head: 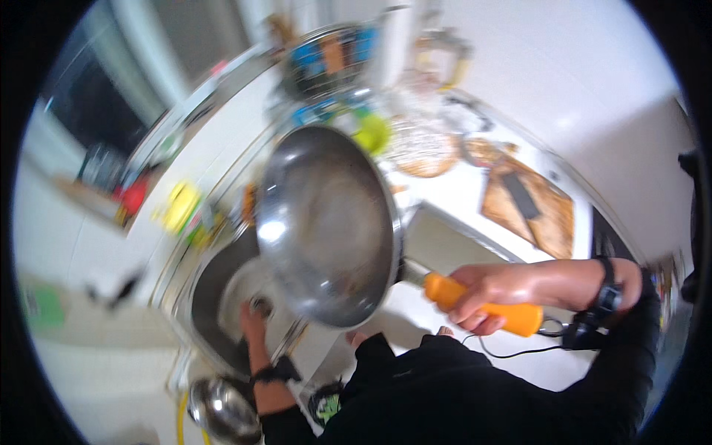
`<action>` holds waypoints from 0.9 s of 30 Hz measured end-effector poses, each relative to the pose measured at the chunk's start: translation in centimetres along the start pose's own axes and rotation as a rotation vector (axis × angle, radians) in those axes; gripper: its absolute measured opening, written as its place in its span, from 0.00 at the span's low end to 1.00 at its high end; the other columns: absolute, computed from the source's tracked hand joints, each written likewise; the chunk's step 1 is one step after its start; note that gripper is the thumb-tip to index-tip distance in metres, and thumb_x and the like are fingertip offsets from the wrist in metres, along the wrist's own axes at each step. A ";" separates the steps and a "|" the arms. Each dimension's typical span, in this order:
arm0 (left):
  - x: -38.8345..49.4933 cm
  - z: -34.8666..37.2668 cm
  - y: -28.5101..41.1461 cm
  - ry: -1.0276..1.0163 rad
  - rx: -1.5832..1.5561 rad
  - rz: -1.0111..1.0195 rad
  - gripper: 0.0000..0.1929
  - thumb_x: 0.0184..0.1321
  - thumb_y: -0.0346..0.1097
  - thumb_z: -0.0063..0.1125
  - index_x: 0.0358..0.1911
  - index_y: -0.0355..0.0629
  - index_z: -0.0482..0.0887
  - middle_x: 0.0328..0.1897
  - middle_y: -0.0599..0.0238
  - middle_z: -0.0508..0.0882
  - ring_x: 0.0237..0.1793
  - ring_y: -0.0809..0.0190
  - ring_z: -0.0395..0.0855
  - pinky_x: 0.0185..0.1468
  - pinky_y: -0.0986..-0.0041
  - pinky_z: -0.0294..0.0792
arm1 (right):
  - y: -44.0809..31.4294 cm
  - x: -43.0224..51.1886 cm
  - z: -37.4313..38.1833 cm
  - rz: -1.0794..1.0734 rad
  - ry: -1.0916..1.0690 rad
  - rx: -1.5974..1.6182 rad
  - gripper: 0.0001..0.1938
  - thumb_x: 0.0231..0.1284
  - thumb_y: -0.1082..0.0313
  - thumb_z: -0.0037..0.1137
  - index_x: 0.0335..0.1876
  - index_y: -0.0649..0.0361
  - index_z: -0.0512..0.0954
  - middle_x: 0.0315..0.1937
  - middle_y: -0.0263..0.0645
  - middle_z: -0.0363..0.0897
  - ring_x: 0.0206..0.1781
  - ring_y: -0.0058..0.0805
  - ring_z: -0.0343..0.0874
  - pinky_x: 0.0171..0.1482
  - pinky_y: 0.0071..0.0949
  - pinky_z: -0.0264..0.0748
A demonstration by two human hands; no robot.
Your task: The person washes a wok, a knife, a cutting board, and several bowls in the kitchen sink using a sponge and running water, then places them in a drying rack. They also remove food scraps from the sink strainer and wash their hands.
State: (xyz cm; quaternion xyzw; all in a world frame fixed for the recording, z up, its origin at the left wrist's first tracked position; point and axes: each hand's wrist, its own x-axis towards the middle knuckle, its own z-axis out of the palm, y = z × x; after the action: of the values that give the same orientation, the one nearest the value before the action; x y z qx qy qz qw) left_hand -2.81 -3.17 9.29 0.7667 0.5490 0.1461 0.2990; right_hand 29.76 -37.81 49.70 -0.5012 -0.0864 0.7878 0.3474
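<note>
My right hand (478,300) grips the orange handle of a large metal wok (328,228), which is raised and tilted so that its inside shows. The inside looks wet or shiny, with brownish marks. Down in the sink basin (214,289), my left hand (254,322) reaches to the bottom near the round drain (260,306). Blur hides its fingertips, and whether it holds anything cannot be told. The wok hangs between my hands, over the sink's right edge, and covers part of the basin.
A cleaver (521,194) lies on a wooden cutting board (556,222) at the right. A round board (425,167) and a dish basket (334,61) stand farther back. At the lower left is a metal bowl (225,409); a yellow container (183,206) stands behind the sink.
</note>
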 end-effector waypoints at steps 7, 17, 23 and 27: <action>-5.5 -1.7 6.9 0.100 0.064 -0.050 0.22 0.55 0.28 0.47 0.56 0.28 0.70 0.57 0.42 0.74 0.57 0.47 0.72 0.60 0.66 0.62 | 17.2 -13.3 -12.7 -0.555 -0.272 0.460 0.10 0.56 0.71 0.51 0.37 0.59 0.62 0.15 0.28 0.60 0.11 0.14 0.61 0.17 0.15 0.57; -16.2 0.6 29.5 0.033 0.341 0.220 0.24 0.53 0.33 0.47 0.54 0.26 0.71 0.56 0.39 0.74 0.58 0.45 0.71 0.61 0.64 0.61 | 37.5 -28.8 -29.0 -1.077 0.362 0.686 0.12 0.47 0.79 0.48 0.37 0.59 0.62 0.15 0.33 0.62 0.11 0.19 0.61 0.17 0.20 0.58; -18.6 -2.8 31.7 0.053 0.382 0.226 0.25 0.53 0.34 0.47 0.54 0.26 0.72 0.56 0.38 0.74 0.59 0.44 0.70 0.61 0.63 0.61 | 44.2 -34.3 -42.2 -1.306 0.730 0.852 0.06 0.51 0.75 0.48 0.31 0.58 0.64 0.15 0.27 0.60 0.14 0.16 0.59 0.18 0.19 0.60; -18.6 -6.9 28.9 0.107 0.416 0.171 0.25 0.52 0.35 0.47 0.53 0.26 0.72 0.56 0.37 0.74 0.59 0.43 0.70 0.61 0.63 0.61 | 47.1 -37.0 -47.8 -1.514 0.609 1.041 0.05 0.55 0.70 0.50 0.33 0.55 0.66 0.16 0.24 0.61 0.13 0.13 0.59 0.23 0.16 0.59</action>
State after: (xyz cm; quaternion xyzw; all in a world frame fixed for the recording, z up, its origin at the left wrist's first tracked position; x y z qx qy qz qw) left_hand 8.63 -24.72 34.50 0.8467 0.5155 0.0947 0.0915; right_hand 58.13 -106.49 30.83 -0.2786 0.0671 0.1313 0.9490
